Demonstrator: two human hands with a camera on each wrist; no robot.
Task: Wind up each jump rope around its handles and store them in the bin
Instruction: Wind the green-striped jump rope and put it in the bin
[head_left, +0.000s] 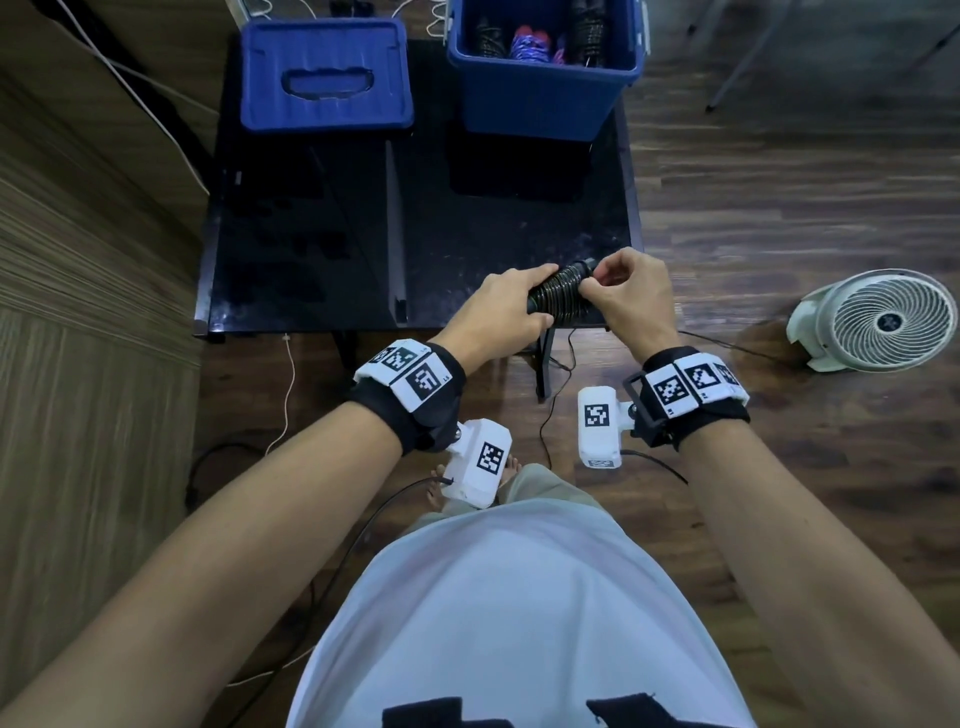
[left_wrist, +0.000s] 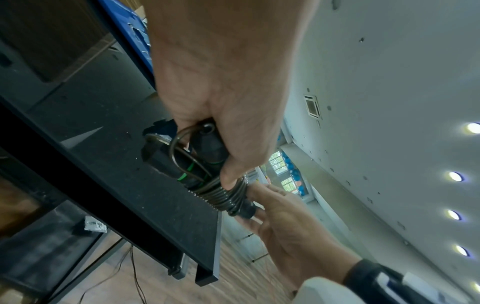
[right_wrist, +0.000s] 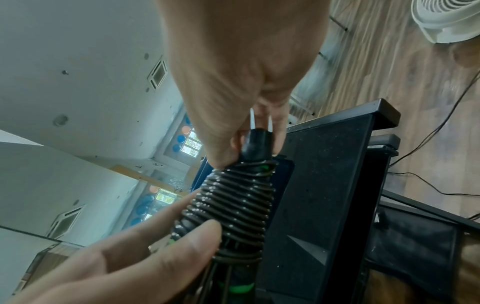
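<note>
A black jump rope (head_left: 563, 296) with green bands is coiled tightly round its two handles and held above the near right edge of the black table (head_left: 311, 249). My left hand (head_left: 511, 306) grips the lower end of the bundle (left_wrist: 207, 164), thumb on the coils. My right hand (head_left: 623, 291) pinches the upper handle tip (right_wrist: 255, 144) and the last turn of rope. The coils (right_wrist: 233, 203) cover most of the handles. The blue bin (head_left: 540, 78) stands at the table's far right and holds several wound ropes.
A blue lid (head_left: 324, 75) lies at the table's far left. A white floor fan (head_left: 878, 319) stands on the wooden floor to the right. Thin cables (head_left: 550, 415) trail on the floor below the table's front edge.
</note>
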